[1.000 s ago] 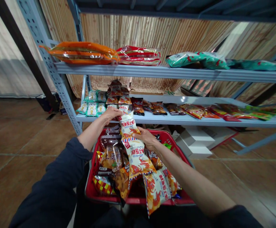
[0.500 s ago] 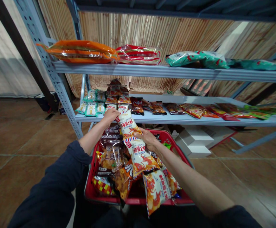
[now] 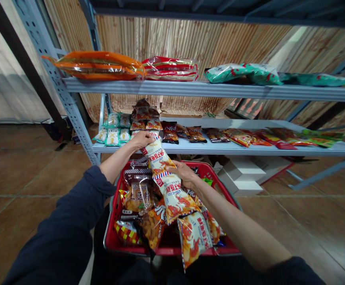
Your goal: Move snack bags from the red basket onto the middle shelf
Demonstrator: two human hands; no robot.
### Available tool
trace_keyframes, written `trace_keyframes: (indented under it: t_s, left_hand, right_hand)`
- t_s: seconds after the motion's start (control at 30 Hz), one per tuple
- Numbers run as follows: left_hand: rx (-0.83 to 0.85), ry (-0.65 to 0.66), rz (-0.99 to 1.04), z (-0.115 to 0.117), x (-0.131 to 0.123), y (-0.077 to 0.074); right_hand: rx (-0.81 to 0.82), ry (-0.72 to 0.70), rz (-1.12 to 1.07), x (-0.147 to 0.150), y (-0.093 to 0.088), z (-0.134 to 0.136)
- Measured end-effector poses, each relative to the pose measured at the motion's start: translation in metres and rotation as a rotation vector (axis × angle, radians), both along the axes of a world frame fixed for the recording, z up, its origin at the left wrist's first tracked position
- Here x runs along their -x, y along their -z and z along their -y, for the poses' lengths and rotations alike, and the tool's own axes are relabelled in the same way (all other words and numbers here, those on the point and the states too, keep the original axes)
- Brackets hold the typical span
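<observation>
A strip of joined white and orange snack bags [image 3: 176, 196] slants from the lower shelf's edge down over a red basket [image 3: 121, 249]. My left hand [image 3: 142, 139] is closed, pinching the strip's upper end just in front of the shelf. Lower down, my right hand [image 3: 182, 173] grips the right side of the strip near the seam between two bags; its fingertips are partly hidden. Another bag of the same kind [image 3: 194, 239] hangs over the basket's front rim. Beside it lie brown potato-chip bags [image 3: 138, 194] and other snack packets.
On the lower shelf [image 3: 184, 148] lie small green-white packets [image 3: 113, 136], stacked brown bags [image 3: 142, 113] and a row of red packets [image 3: 239, 137]. Larger orange bags [image 3: 98, 65] rest on the shelf above. White boxes [image 3: 243, 174] stand underneath at right.
My left hand has curled a little more over the strip's top end. The strip hangs almost as before, and the whole view has shifted slightly.
</observation>
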State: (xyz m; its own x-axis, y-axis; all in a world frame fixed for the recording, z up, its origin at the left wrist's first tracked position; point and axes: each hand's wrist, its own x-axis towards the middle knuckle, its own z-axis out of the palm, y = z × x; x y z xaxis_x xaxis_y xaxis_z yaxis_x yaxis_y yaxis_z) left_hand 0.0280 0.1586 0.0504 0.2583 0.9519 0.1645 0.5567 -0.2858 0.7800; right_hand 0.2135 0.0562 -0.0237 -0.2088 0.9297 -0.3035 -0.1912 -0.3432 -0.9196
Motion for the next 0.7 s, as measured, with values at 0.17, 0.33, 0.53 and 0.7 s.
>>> trace_keyframes:
  t_s: [0.17,0.33,0.53,0.7]
  left_hand:
    - [-0.422,-0.087,-0.343,0.009,-0.005,0.005]
    - [-0.353,-0.094,-0.253,-0.001,-0.004,0.008]
    - [-0.051,0.026,0.351,-0.004,-0.002,0.018]
    - [0.301,0.091,0.632,0.012,0.003,0.019]
  right_hand:
    - [-0.009,-0.027,-0.02,0.003,-0.007,0.001]
    - [0.014,-0.025,-0.07,0.002,-0.01,0.003]
    - [0.04,-0.008,-0.122,0.0,-0.011,0.004]
    - [0.062,0.016,-0.137,-0.002,-0.011,0.001]
